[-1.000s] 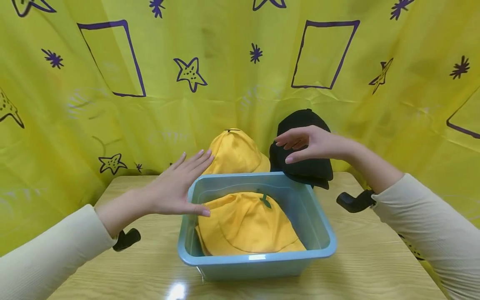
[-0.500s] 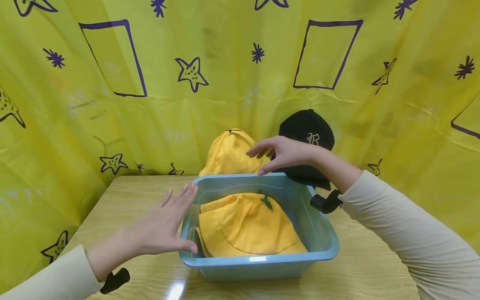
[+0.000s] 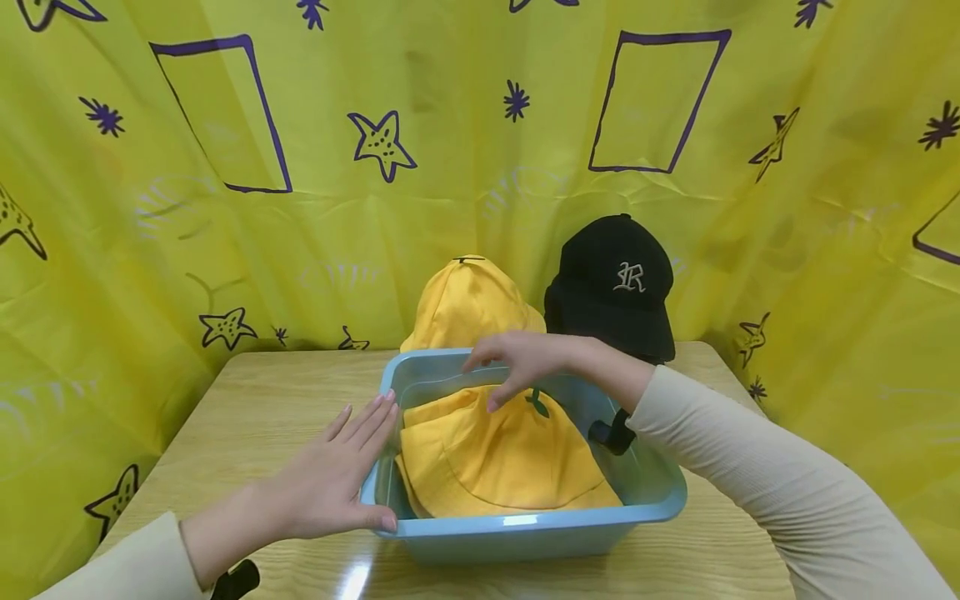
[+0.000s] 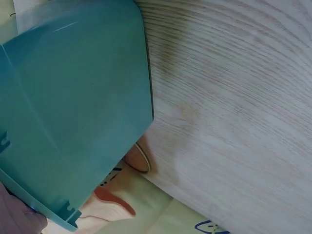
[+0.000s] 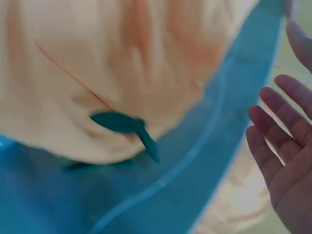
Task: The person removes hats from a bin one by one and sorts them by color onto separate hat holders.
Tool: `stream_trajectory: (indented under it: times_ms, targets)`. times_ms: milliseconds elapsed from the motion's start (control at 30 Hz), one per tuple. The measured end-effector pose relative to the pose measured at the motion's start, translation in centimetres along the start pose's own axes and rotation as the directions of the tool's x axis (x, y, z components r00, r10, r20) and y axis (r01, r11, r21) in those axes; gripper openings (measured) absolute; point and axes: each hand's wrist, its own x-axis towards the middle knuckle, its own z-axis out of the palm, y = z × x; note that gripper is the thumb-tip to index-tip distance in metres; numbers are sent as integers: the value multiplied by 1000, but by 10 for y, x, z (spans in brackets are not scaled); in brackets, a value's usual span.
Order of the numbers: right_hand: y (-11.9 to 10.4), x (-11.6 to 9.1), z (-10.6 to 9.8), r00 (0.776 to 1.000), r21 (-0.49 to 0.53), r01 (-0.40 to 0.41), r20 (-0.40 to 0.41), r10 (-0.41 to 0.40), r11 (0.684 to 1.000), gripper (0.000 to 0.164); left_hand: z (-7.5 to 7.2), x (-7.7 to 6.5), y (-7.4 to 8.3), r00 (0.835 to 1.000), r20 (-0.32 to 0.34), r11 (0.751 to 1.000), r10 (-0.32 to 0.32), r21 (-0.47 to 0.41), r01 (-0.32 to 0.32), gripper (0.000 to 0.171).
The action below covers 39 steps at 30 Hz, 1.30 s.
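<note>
A light-blue plastic bin (image 3: 525,525) holds a yellow bucket hat (image 3: 517,467) with a green leaf on its crown; a second layer of yellow cloth shows at its left. My left hand (image 3: 337,479), fingers straight and spread, lies along the bin's left rim. In the left wrist view, part of the left hand (image 4: 17,214) shows against the rim. My right hand (image 3: 528,358) hovers over the bin's back part, above the hat, fingers loosely bent and holding nothing. The right wrist view shows the right hand (image 5: 292,141) with fingers apart, beyond the hat's green leaf (image 5: 114,122).
Behind the bin stands another yellow hat (image 3: 468,308). To its right is a black cap (image 3: 618,283) with a light letter R. All stand on a wooden table (image 3: 277,400), with a yellow patterned curtain (image 3: 450,217) hanging behind.
My right hand has moved left and down from in front of the black cap to over the bin, uncovering the cap's letter. My left hand has lowered to the bin's left rim.
</note>
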Motion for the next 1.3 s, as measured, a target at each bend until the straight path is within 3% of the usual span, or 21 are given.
stream_trajectory:
  times_ms: [133,333,600,733,867,1000,1133,1300]
  targets:
    - [5,5,14,996,-23,-52,70,53,998,61,0,0,1,1000,0,1000,-3,-4,3,112]
    - [11,9,27,990,-91,-83,104,92,992,56,-2,0,2,999,31,1000,-28,-8,28,112]
    - [20,5,41,997,-286,-19,64,39,958,46,-3,-1,7,993,87,993,-80,-82,87,110]
    - [26,6,43,998,-272,-15,49,29,962,44,-3,-2,9,992,85,990,-93,-97,102,110]
    - [31,9,44,997,-255,-4,71,22,967,15,-4,-2,9,992,84,989,-99,-105,108,109]
    - [32,8,48,995,-179,20,100,-2,984,30,-3,-2,9,992,83,988,-92,-113,101,109]
    - [31,3,49,998,-78,47,41,-44,996,23,-3,-3,8,992,86,988,-89,-120,99,109]
    - [22,-7,44,997,-37,41,-68,-44,998,10,-3,-2,7,993,79,988,-87,-120,96,109]
